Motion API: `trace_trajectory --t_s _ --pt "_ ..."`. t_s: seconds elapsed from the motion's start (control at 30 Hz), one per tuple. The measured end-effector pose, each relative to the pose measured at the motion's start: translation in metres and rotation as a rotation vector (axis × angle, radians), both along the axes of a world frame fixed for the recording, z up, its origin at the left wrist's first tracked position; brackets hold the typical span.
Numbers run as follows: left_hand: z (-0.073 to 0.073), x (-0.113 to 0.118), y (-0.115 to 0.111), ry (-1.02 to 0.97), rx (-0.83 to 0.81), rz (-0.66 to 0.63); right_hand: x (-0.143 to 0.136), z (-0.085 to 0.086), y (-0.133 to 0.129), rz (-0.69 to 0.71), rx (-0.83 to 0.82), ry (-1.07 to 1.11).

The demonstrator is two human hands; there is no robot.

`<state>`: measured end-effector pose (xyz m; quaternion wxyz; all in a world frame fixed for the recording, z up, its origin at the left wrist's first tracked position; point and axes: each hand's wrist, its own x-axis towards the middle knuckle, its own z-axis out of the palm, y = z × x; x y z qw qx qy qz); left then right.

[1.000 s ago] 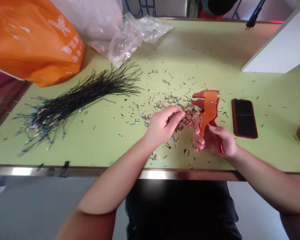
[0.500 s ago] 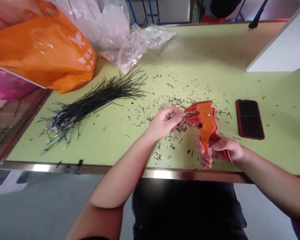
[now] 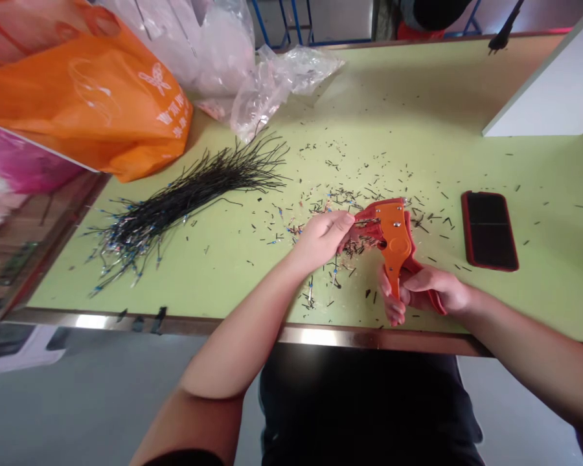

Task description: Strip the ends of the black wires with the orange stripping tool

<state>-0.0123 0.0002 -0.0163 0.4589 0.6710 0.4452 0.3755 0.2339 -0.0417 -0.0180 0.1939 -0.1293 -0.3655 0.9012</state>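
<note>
My right hand (image 3: 418,294) is wrapped around the handles of an orange and red wire stripper (image 3: 392,236), whose jaws point left. At the jaw tips, my left hand (image 3: 323,239) is closed in a pinch, thumb against fingers. A thin wire seems to run from that pinch in between the jaws; most of it is hidden by the fingers and the tool. Under and around the jaws lie many short black offcuts (image 3: 354,246) and copper bits. To the left is a thick bundle of black wires (image 3: 189,188) with blue and metal ends at its near side.
A phone (image 3: 490,230) in a red case lies right of the stripper. An orange bag (image 3: 92,97) and clear plastic bags (image 3: 267,84) stand at the back left. A white panel (image 3: 548,84) rises at the back right, near a black plug (image 3: 499,40). The table's metal edge (image 3: 315,335) runs in front.
The stripper and my right hand have shifted slightly left, the jaws now closer against my left fingertips. My left hand keeps its pinch. The whole view has moved a little.
</note>
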Motion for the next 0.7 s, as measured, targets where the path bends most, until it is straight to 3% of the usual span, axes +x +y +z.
trace_trajectory --t_s 0.23,0.53,0.7 --pt "0.003 0.000 -0.003 0.067 0.021 -0.017 0.000 0.002 0.000 -0.068 0.114 -0.113" --pt "0.011 -0.009 0.001 0.092 0.008 -0.036 -0.007 -0.001 -0.003 -0.133 0.048 -0.144" --pt "0.014 -0.011 0.002 0.144 0.144 -0.006 -0.007 0.003 -0.004 -0.165 0.143 -0.179"
